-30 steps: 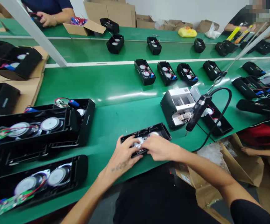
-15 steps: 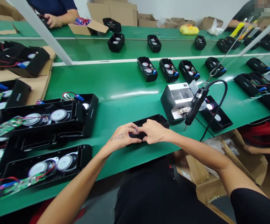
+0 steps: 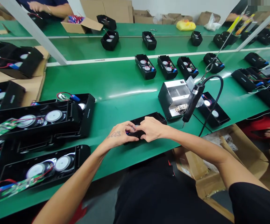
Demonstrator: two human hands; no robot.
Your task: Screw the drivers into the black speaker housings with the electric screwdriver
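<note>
A black speaker housing [image 3: 159, 117] lies on the green bench in front of me, partly covered by both hands. My left hand [image 3: 121, 134] reaches over its left part, thumb along the near edge and fingers curled inside. Against it, my right hand [image 3: 150, 129] presses into the housing with bent fingers; the fingertips of both hands nearly meet. Whatever small part they pinch is hidden. Right of the housing stands a black-and-white machine [image 3: 172, 98], with a black electric screwdriver [image 3: 193, 102] hanging beside it.
Open housings with speakers and green boards [image 3: 53, 161] crowd the left side. More housings [image 3: 145, 67] stand in a row beyond. Another housing [image 3: 213, 110] lies right of the machine. Cardboard boxes [image 3: 195, 165] sit below the bench at right. Other people's hands [image 3: 38, 7] show at the edges.
The view has shifted slightly, moving the scene left. Both hands stay at the housing in nearly the same pose. The co-worker's hand at the upper left has lifted off a black housing.
</note>
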